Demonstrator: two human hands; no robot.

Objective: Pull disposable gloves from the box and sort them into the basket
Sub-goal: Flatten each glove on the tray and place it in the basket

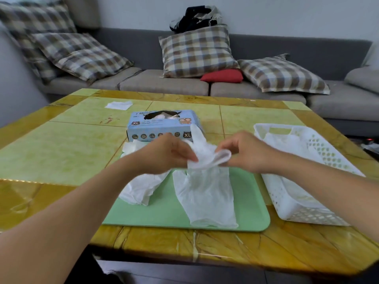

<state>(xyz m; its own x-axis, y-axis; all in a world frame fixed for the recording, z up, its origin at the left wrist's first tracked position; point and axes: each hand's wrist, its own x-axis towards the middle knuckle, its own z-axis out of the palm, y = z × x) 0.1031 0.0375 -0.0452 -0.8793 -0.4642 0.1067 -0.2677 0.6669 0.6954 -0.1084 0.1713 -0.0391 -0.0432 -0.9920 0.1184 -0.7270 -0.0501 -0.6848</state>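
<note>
Left hand (166,155) and right hand (245,153) meet above the far edge of the green mat (248,203). Both pinch the bunched upper end of one translucent white glove (205,193): left fingertips clamped on its left side, right thumb and forefinger clamped on a rolled fold at its right side.

Glove orientation: long axis runs near–far. The gathered end is raised between the hands; the flat body hangs down and lies on the mat, its free end toward the near edge. One loose flap stands up past the hands, in front of the box.

A second crumpled glove (141,187) lies on the mat's left part, partly under the left wrist. More white material lies just beyond it, near the box.

Glove box (164,128): light blue, marked "XL", long axis left–right, standing just beyond the mat. Top opening faces up, with white material visible in it.

White perforated basket (287,203): right of the mat, long axis near–far, slightly angled. Translucent gloves lie inside it.

Surface (61,152): glossy, with pale green panels and a yellow-brown marbled border. A white paper scrap (119,104) lies at far left.

Room: grey sofa (164,84) behind, with plaid cushions (196,51), a red cushion (222,75) and a dark bundle (195,17) on the backrest. Pale wall.
</note>
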